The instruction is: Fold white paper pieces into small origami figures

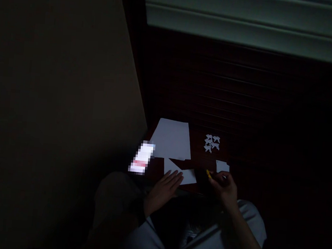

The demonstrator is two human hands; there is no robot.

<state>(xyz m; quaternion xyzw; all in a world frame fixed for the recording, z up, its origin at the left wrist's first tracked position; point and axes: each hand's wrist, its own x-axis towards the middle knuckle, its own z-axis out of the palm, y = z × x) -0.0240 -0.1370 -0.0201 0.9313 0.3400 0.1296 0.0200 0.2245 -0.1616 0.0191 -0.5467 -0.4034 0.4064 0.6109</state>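
My left hand (166, 184) lies flat with its fingers stretched out, pressing on white paper pieces (189, 177) near the front edge of a small dark table. One piece angles up to the left of the fingers, another reaches out to the right. Over the table's right side, my right hand (224, 189) is closed in a pinch around a small yellow object (208, 174); the dim light hides its kind. Just beyond that hand rests a small white paper piece (222, 166), partly covered by the fingers.
A large white paper sheet (172, 138) lies at the back left of the table. Several small folded or cut white paper shapes (212, 143) are grouped at the back right. A bright, blurred-out phone-like screen (142, 158) is at the left edge. A wall (81, 55) rises on the left.
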